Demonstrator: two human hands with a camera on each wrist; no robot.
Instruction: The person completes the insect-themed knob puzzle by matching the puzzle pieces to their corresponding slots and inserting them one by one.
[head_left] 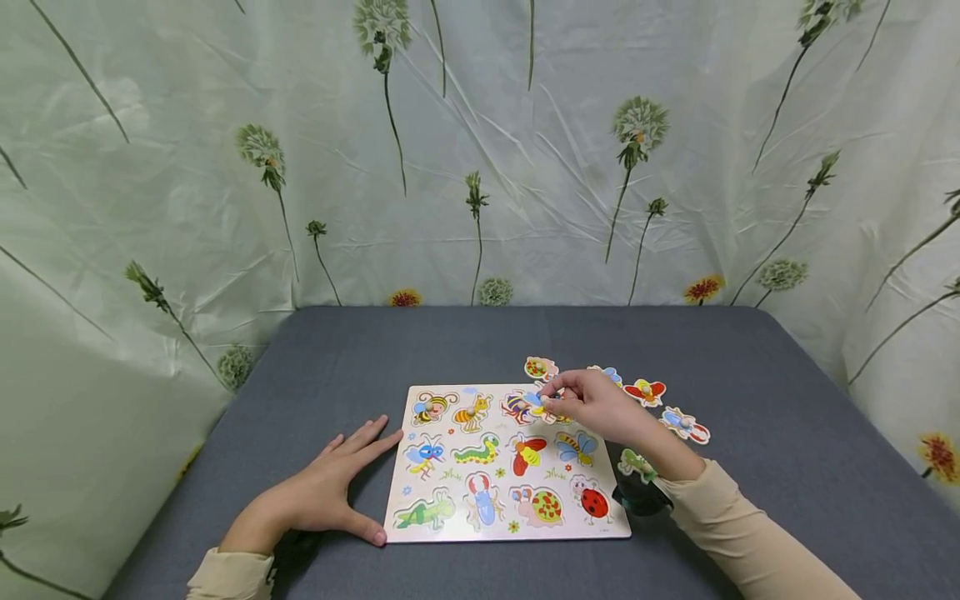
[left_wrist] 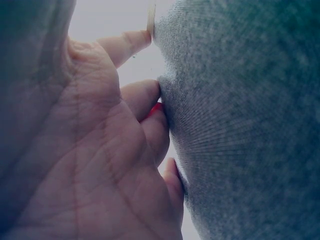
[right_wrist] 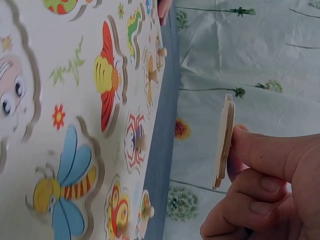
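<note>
A wooden insect puzzle board (head_left: 442, 533) lies on the table. My right hand (head_left: 600, 406) is above the board's top right, pinching a puzzle piece (head_left: 535, 403) with blue and yellow colouring. In the right wrist view this piece (right_wrist: 224, 142) is edge-on, between thumb and fingers, raised off the board. Knobbed pieces sit in the top row, among them a bee (head_left: 431, 408), a yellow striped insect (head_left: 472, 413) and a spider (head_left: 516, 407). My left hand (head_left: 322, 487) lies with fingers spread at the board's left side, thumb and fingertips right at its edge.
Loose pieces lie beyond and right of the board: a snail (head_left: 541, 367), a partly hidden blue-winged one (head_left: 611, 376), a red-winged one (head_left: 645, 392), a beetle (head_left: 684, 424) and a green one (head_left: 634, 464) beside my right wrist. A flowered curtain (head_left: 450, 167) hangs behind the grey table (head_left: 337, 358).
</note>
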